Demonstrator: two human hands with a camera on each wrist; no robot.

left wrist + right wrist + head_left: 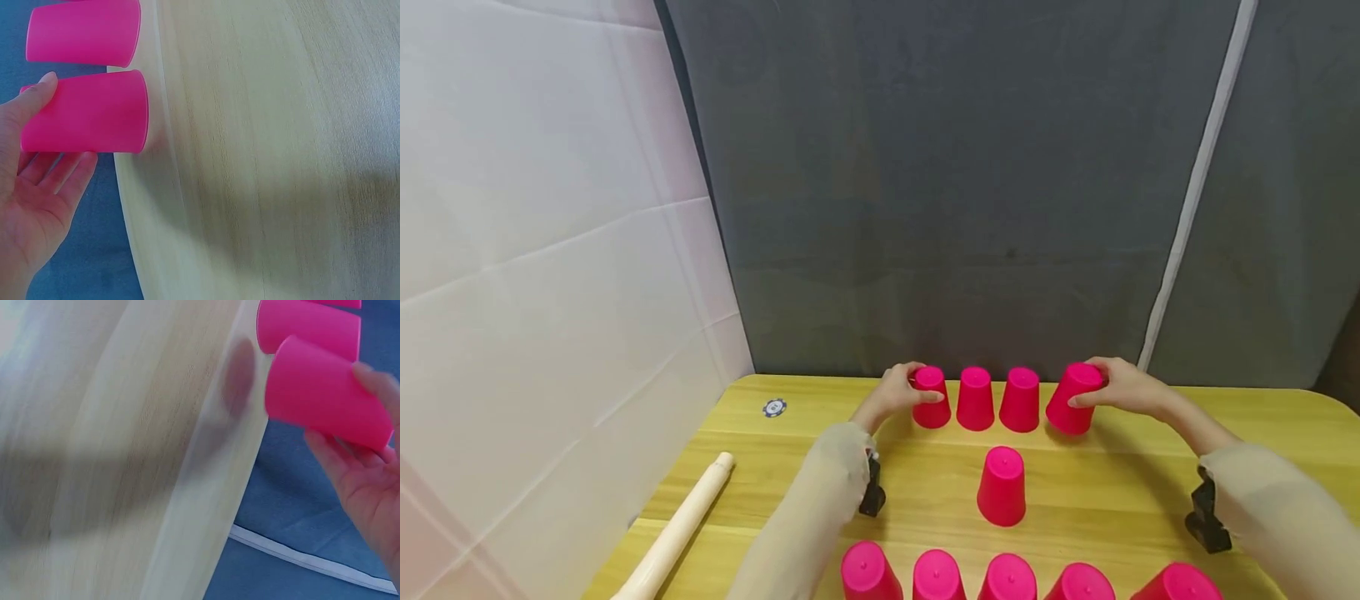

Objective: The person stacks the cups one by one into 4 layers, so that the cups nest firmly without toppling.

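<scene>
Four upside-down pink cups stand in a row at the table's far edge. My left hand [908, 387] grips the leftmost cup [932, 400], which stands upright on the wood; the left wrist view shows the thumb of my left hand [37, 156] on this cup [87, 114] and the fingers behind it. My right hand [1108, 386] grips the rightmost cup [1072, 400], tilted with its rim partly off the table. In the right wrist view that cup [325, 394] leans clear of the table edge, held by my right hand [365, 469]. Two middle cups [975, 399] [1020, 401] stand untouched.
A lone pink cup [1002, 487] stands mid-table, and several more line the near edge [936, 577]. A cream recorder [679, 527] lies at the front left, a poker chip [774, 407] at the back left. Dark cloth hangs behind the wooden table [1112, 492].
</scene>
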